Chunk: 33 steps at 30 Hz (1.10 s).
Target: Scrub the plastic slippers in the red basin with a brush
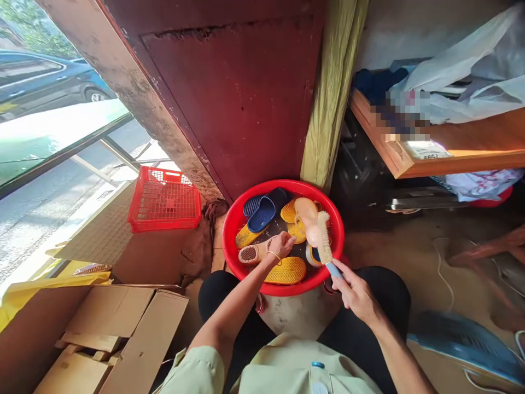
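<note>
A red plastic basin (283, 291) between my knees holds several slippers in dark water. My left hand (282, 245), with a band on its wrist, is closed around a beige slipper (251, 254) lying sole up; the fingertips are partly hidden. In my right hand (353, 290) is a scrub brush (325, 241), gripped by its blue handle, bristles over the basin's right side. Behind the brush lies a pale beige slipper (305, 212). Around them are a blue slipper (262, 214), a yellow slipper (287, 271) near the front rim, and other yellow ones.
A red crate (164, 200) stands left of the basin, behind an open cardboard box (143, 339). A dark red door (233, 104) rises directly behind. At right are a wooden table (404, 164) with plastic bags and a blurred blue object (471, 342) on the floor.
</note>
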Each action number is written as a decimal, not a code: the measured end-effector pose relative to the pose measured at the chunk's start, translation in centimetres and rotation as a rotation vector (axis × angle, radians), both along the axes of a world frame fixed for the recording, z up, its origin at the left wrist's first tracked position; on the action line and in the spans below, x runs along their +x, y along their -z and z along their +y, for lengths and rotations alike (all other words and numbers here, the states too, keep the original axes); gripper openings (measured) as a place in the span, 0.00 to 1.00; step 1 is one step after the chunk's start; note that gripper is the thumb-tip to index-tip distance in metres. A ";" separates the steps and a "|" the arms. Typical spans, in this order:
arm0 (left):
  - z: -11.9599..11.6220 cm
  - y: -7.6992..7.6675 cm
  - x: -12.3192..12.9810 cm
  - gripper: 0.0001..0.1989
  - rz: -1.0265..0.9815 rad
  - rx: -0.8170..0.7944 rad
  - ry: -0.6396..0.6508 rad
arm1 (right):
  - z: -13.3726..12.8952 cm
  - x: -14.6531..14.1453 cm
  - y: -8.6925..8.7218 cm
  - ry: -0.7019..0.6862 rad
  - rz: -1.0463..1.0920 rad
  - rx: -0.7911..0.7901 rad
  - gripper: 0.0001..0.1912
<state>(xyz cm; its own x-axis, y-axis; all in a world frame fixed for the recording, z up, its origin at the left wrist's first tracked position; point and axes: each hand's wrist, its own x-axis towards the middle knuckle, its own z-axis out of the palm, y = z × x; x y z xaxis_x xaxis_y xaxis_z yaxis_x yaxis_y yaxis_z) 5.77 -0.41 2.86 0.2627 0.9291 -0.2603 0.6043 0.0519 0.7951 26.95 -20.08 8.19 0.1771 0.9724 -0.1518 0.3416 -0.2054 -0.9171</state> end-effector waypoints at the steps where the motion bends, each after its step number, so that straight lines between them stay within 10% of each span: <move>1: -0.2 0.4 -2.0 0.15 0.036 0.023 0.041 | 0.6 -0.7 0.6 -0.058 -0.033 0.009 0.34; 6: -1.0 1.4 -10.0 0.25 0.532 0.335 0.261 | 6.2 -3.9 3.2 -0.124 -0.336 -0.039 0.27; 12: 0.4 1.6 -11.8 0.41 0.762 0.176 0.339 | 10.4 -5.0 4.5 -0.118 -0.537 -0.207 0.26; 22: 0.6 2.4 -10.5 0.50 0.884 0.167 0.429 | 9.5 -3.9 4.2 -0.175 -0.427 -0.227 0.28; 33: -1.2 -2.1 -14.2 0.39 0.655 0.384 0.204 | 5.6 -8.3 3.1 -0.252 -0.773 -0.103 0.28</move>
<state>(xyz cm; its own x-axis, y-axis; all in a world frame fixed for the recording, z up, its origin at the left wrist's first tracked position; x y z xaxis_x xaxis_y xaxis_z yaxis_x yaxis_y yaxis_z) -8.38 -1.60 4.92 0.3421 0.9352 -0.0911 0.9240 -0.3172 0.2133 18.70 -14.48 5.06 0.0459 0.9848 -0.1674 0.9166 -0.1081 -0.3849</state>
